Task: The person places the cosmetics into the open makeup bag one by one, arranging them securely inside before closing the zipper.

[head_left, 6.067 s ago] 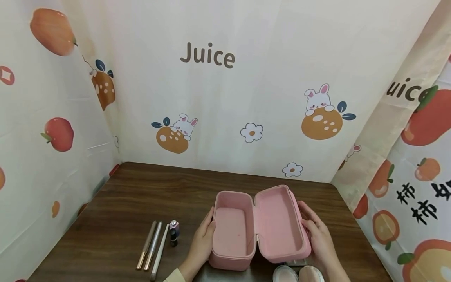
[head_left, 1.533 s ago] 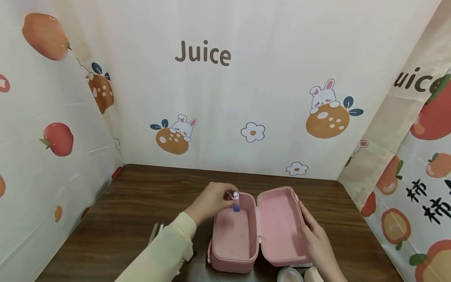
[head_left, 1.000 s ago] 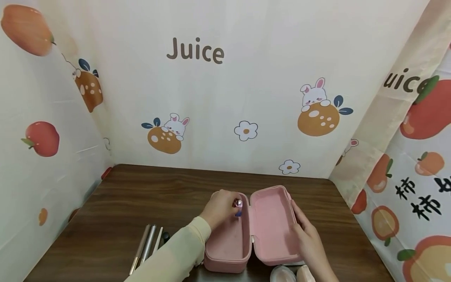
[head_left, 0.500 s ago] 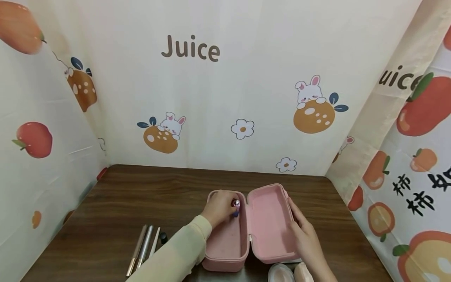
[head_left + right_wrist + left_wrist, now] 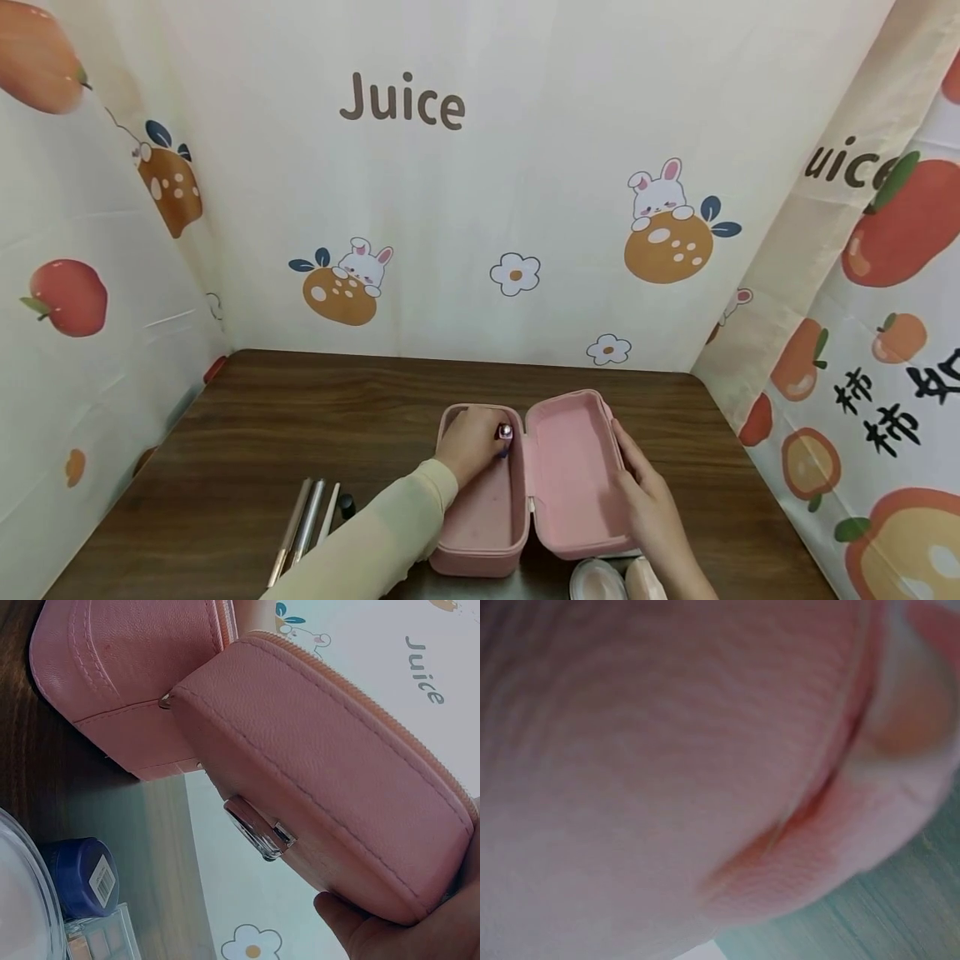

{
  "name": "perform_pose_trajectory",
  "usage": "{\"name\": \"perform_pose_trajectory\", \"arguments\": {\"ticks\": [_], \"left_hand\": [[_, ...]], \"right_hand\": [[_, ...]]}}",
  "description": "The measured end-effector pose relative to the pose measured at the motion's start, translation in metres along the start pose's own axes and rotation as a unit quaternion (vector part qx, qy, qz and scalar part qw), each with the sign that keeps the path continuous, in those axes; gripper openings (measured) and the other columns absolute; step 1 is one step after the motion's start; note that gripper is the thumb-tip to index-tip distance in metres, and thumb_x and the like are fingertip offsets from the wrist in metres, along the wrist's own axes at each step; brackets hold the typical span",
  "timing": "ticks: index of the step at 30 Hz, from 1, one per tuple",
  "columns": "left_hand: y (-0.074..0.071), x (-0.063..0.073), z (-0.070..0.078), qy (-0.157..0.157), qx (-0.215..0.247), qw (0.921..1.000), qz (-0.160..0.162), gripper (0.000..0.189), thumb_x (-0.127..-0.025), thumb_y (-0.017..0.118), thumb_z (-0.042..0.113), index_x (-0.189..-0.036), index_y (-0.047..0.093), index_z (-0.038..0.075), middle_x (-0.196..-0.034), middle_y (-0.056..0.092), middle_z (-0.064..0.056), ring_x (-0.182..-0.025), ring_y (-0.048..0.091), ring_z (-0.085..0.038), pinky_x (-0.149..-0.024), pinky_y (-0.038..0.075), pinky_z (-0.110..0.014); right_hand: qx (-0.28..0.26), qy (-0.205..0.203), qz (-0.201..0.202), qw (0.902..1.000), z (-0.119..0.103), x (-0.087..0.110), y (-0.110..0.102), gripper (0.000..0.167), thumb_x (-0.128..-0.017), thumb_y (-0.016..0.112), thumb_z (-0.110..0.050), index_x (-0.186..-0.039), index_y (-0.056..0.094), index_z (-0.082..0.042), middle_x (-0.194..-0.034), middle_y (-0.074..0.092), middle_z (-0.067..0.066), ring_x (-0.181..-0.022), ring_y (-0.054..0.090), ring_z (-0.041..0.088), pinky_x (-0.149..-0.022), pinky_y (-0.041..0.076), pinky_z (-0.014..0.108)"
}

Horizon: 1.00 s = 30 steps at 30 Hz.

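A pink zip-up cosmetic case point(image 5: 480, 554) lies open on the dark wooden table, its lid point(image 5: 576, 475) folded out to the right. My left hand point(image 5: 468, 442) reaches into the case's far end. Between its fingers it pinches a small purple-pink bottle with a shiny silver top point(image 5: 505, 432), mostly hidden by the fingers. With the right hand point(image 5: 652, 500) I hold the lid's outer edge; in the right wrist view the thumb point(image 5: 341, 919) lies against the lid's outside. The left wrist view shows only blurred skin point(image 5: 667, 772) and a strip of table.
Two slim metallic tubes point(image 5: 292, 529), a white-handled brush point(image 5: 330, 510) and a black-capped item point(image 5: 347, 506) lie left of the sleeve. Near the lid are a round clear container point(image 5: 597, 581), a beige puff point(image 5: 643, 581), a blue jar point(image 5: 81, 877) and a palette point(image 5: 105, 937). Printed curtains enclose the table.
My left hand has left the case's side, taken the small bottle from the table and lowered it into the case. The right hand still holds the lid.
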State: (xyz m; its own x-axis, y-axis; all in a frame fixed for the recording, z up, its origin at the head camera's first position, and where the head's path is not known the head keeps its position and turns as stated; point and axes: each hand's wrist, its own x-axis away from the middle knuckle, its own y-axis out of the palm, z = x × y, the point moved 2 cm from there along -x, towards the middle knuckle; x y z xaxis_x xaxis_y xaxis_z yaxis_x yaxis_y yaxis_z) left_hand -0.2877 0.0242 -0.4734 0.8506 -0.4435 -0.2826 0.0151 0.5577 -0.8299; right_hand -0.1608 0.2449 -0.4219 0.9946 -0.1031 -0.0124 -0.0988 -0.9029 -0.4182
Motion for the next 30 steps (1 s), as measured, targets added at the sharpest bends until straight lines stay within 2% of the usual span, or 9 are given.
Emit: {"name": "perform_pose_trajectory", "arguments": {"ticks": [5, 12, 21, 27, 30], "left_hand": [[-0.0007, 0.0019, 0.002, -0.014, 0.011, 0.9998, 0.006, 0.013, -0.082, 0.079, 0.012, -0.085, 0.068, 0.018, -0.076, 0.064, 0.01, -0.068, 0.053, -0.003, -0.059, 0.045, -0.02], [0.001, 0.0036, 0.0046, -0.029, -0.012, 0.9995, 0.003, 0.019, -0.084, 0.078, 0.018, -0.091, 0.061, 0.012, -0.075, 0.064, 0.004, -0.067, 0.055, -0.005, -0.057, 0.045, -0.022], [0.0002, 0.0033, 0.0037, -0.036, -0.027, 0.999, 0.0, 0.018, -0.084, 0.078, 0.023, -0.085, 0.062, 0.014, -0.072, 0.06, 0.006, -0.065, 0.051, -0.004, -0.056, 0.043, -0.02], [-0.0008, 0.0025, 0.0049, -0.036, -0.019, 0.9991, -0.004, 0.023, -0.082, 0.081, 0.023, -0.074, 0.06, 0.018, -0.067, 0.055, 0.009, -0.06, 0.048, -0.003, -0.053, 0.041, -0.02], [-0.0007, 0.0029, 0.0051, -0.036, -0.023, 0.9991, -0.007, 0.026, -0.082, 0.081, 0.023, -0.07, 0.058, 0.019, -0.063, 0.052, 0.01, -0.057, 0.047, -0.003, -0.051, 0.04, -0.021]], "right_hand": [[-0.004, 0.001, 0.002, 1.0, -0.0011, 0.0, 0.0008, 0.055, -0.105, 0.042, -0.013, -0.156, 0.027, -0.023, -0.161, 0.024, 0.008, -0.142, 0.028, 0.029, -0.086, 0.036, 0.008], [0.002, 0.003, 0.006, 1.0, -0.0019, 0.0005, 0.0006, 0.055, -0.104, 0.042, -0.011, -0.156, 0.027, -0.022, -0.161, 0.024, 0.009, -0.141, 0.03, 0.029, -0.086, 0.037, 0.011], [0.008, 0.003, 0.006, 0.9999, -0.0026, 0.0011, 0.001, 0.055, -0.104, 0.041, -0.012, -0.156, 0.027, -0.022, -0.161, 0.026, 0.009, -0.14, 0.032, 0.029, -0.087, 0.039, 0.013], [0.017, 0.002, 0.015, 0.9997, -0.0038, 0.0013, 0.0015, 0.056, -0.103, 0.042, -0.011, -0.156, 0.03, -0.024, -0.159, 0.03, 0.006, -0.133, 0.039, 0.015, -0.086, 0.041, 0.015], [0.018, 0.0, 0.014, 0.9997, -0.004, 0.0016, 0.0018, 0.056, -0.103, 0.042, -0.011, -0.156, 0.03, -0.024, -0.159, 0.031, 0.005, -0.133, 0.039, 0.015, -0.086, 0.041, 0.015]]}}
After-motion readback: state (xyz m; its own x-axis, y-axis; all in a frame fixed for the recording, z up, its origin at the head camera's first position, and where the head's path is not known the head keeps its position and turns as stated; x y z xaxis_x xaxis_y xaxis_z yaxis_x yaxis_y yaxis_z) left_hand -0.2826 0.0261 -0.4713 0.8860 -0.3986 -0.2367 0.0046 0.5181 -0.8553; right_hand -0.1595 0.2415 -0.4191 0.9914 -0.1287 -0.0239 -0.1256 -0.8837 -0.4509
